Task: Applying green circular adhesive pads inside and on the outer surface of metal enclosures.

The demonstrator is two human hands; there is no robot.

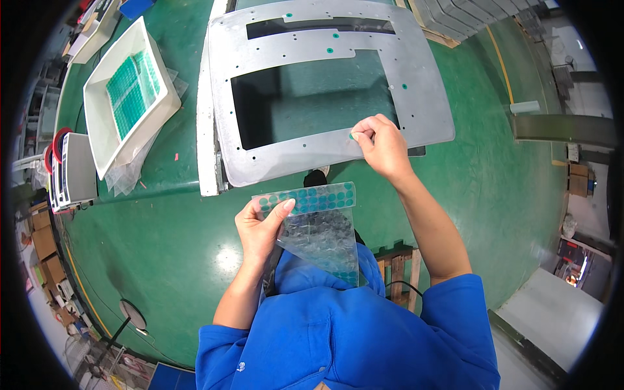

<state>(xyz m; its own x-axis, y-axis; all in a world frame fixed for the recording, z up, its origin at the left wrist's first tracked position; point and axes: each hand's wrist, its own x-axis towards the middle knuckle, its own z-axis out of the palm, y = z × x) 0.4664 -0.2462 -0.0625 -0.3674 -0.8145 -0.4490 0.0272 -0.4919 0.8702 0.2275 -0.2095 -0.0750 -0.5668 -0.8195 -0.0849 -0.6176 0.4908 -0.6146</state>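
Note:
My left hand [260, 224] holds a clear plastic sheet [318, 231] that carries rows of round green stickers along its top edge. My right hand [380, 146] reaches forward and pinches a small green sticker [351, 136] against the near edge of a grey metal panel [325, 91]. The panel has large rectangular cut-outs, small holes and a few green dots stuck on it. It lies on a green work surface [182, 162].
A white tray [101, 130] with more sheets of green stickers sits at the left, with clear bags under it. A small machine [71, 172] stands at the far left. Grey stacked panels [455, 16] lie at the back right. The floor is green.

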